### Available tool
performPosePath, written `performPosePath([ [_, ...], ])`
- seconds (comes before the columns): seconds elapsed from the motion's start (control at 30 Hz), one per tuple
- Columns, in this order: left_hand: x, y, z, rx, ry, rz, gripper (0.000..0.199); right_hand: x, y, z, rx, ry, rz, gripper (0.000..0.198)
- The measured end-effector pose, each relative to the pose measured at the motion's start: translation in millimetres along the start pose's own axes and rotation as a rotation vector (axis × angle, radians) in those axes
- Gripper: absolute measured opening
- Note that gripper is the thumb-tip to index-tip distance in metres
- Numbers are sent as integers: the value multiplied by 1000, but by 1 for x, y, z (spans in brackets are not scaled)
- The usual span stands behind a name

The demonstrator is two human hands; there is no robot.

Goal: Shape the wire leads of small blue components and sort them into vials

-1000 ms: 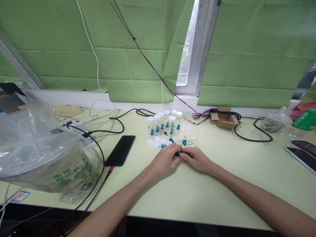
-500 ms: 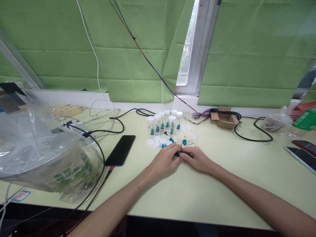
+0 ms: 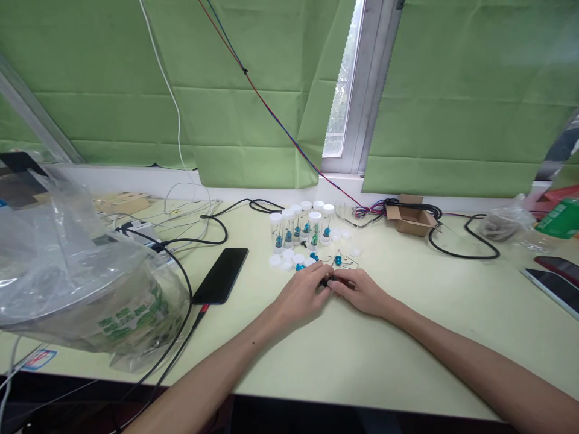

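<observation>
Over the middle of the table, my left hand (image 3: 310, 286) and my right hand (image 3: 359, 290) meet at the fingertips. Both are closed on one small dark piece (image 3: 324, 281), mostly hidden by the fingers, so its kind does not show. Just beyond them lie loose blue parts (image 3: 338, 260) with thin wire-like pins. Behind these stands a group of clear tubes (image 3: 277, 232) with white caps, each with a blue or green part and thin rods inside. Several white caps (image 3: 286, 264) lie flat left of the loose parts.
To the left are a black phone (image 3: 221, 276) with a cable and a large clear plastic bag (image 3: 113, 289). A small open cardboard box (image 3: 412, 222) and black cables (image 3: 470, 256) sit at the back right. More phones (image 3: 554, 289) and a green-labelled bottle (image 3: 558, 220) are far right.
Both hands stay in almost the same place. The fingers shift very slightly around the small dark piece; nothing else has visibly moved.
</observation>
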State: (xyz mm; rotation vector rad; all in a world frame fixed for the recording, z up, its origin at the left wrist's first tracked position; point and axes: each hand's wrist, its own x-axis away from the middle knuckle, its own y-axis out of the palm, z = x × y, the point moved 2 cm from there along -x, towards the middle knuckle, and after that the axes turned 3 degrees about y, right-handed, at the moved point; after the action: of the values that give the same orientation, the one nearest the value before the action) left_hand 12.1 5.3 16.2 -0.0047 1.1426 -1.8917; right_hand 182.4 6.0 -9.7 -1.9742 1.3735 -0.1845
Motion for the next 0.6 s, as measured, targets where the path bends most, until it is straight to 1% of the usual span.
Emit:
performPosePath([
  [0.2,0,0,0,-13,1,-3,13,-1,1,2,-2,0,0,35],
  [0.27,0,0,1,-13,-1,-2,13,0,1,2,9,5,-2,34],
  [0.43,-1,-1,1,1,5,0,19,1,0,1,18,7,-10,20],
  [0.6,0,-1,1,-7,3,-8,19,1,0,1,19,5,-5,25],
])
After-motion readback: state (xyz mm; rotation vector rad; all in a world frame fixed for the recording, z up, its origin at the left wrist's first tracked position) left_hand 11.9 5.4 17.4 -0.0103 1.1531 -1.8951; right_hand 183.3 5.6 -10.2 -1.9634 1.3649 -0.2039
